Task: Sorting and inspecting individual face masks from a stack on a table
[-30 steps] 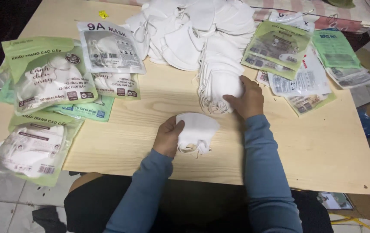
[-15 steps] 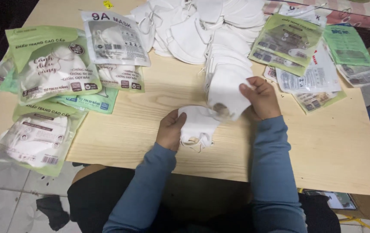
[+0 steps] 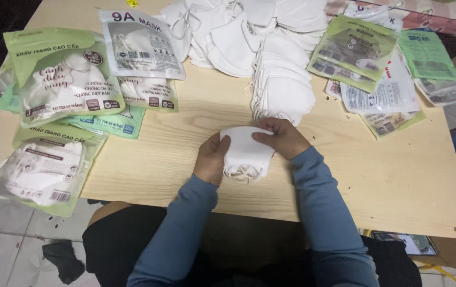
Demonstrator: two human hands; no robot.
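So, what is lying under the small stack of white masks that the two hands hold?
Under the stack of masks only the wooden table shows, with the ear loops hanging at its lower edge. The left hand and right hand cover its sides.

The stack of face masks point(image 3: 245, 149) on the wooden table point(image 3: 387, 180) is plain white, as is the heap of loose masks point(image 3: 260, 48) at the table's far edge. The table is pale tan with fine grain lines. Packets point(image 3: 63, 79) on its left side are light green and clear. Both sleeves point(image 3: 318, 207) are dusty blue.
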